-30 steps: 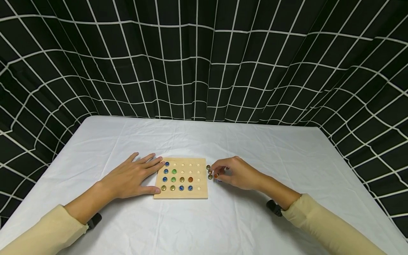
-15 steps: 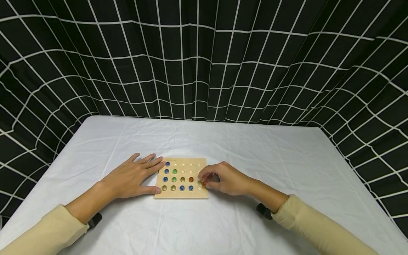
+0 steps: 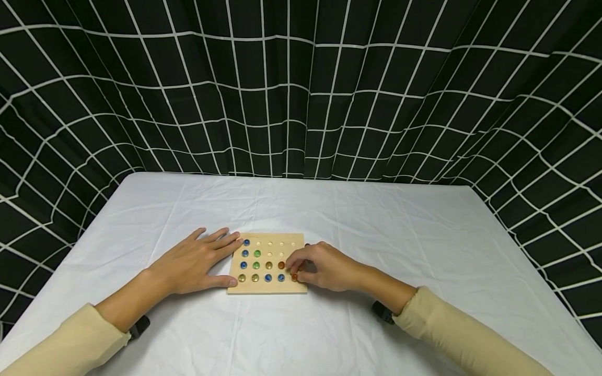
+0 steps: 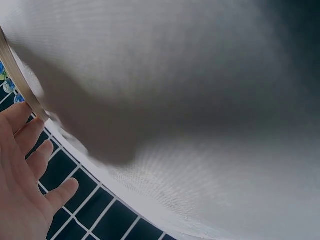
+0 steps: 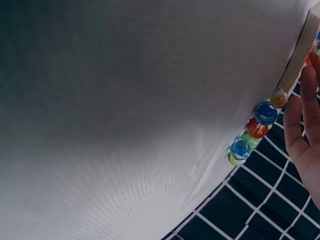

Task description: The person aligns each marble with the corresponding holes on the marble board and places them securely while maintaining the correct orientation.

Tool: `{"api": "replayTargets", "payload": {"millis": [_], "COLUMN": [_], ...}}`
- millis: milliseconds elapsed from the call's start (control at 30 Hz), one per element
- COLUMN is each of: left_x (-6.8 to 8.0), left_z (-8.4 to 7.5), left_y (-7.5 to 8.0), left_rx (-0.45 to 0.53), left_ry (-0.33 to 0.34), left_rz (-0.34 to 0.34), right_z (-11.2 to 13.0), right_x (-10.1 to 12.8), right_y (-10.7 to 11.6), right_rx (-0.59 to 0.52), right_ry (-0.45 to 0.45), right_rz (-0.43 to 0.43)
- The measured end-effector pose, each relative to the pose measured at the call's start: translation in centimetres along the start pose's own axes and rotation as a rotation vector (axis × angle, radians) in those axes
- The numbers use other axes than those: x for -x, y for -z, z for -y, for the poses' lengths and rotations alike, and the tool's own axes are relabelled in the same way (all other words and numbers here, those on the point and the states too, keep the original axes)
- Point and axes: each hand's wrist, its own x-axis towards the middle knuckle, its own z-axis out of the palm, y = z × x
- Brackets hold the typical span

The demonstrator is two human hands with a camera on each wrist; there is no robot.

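A square wooden board (image 3: pixel 266 286) with rows of holes lies on the white cloth. Several blue, green, amber and orange marbles sit in its left and near holes. My right hand (image 3: pixel 296 270) reaches over the board's near right corner. Its fingertips pinch an orange marble (image 3: pixel 294 277) at the last hole of the near row. My left hand (image 3: pixel 197 261) lies flat on the cloth, fingers touching the board's left edge. In the left wrist view, the left hand (image 4: pixel 20 185) and the board's edge (image 4: pixel 22 80) show.
Several loose marbles (image 5: pixel 255 130) lie in a line on the cloth just right of the board's edge (image 5: pixel 300 55), mostly hidden behind my right hand in the head view. The white-covered table (image 3: pixel 400 224) is backed by a black curtain with a white grid (image 3: pixel 301 89).
My right hand has moved left from the loose marbles to the board's near right corner, carrying the orange marble. The left hand has stayed still.
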Motion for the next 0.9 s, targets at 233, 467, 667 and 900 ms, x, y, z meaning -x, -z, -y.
{"api": "replayTargets", "payload": {"millis": [233,467,667,900], "left_x": [0.0,0.1,0.1,0.1], "left_z": [0.0,0.1,0.0,0.0], "left_y": [0.0,0.0,0.1,0.0], "left_rx": [0.004,0.005,0.009,0.011], "left_ry": [0.004,0.002,-0.001,0.004], "left_rz": [-0.001,-0.005,-0.004,-0.007], "right_z": [0.1,0.2,-0.7,-2.4], "right_x": [-0.1,0.1,0.8,1.3], "right_y": [-0.1,1.0,2.8,4.1], "right_rx": [0.03,0.013,0.049,0.081], "right_ry": [-0.013,0.003,-0.024,-0.052], "right_rz": [0.0,-0.051,-0.118,-0.188]}}
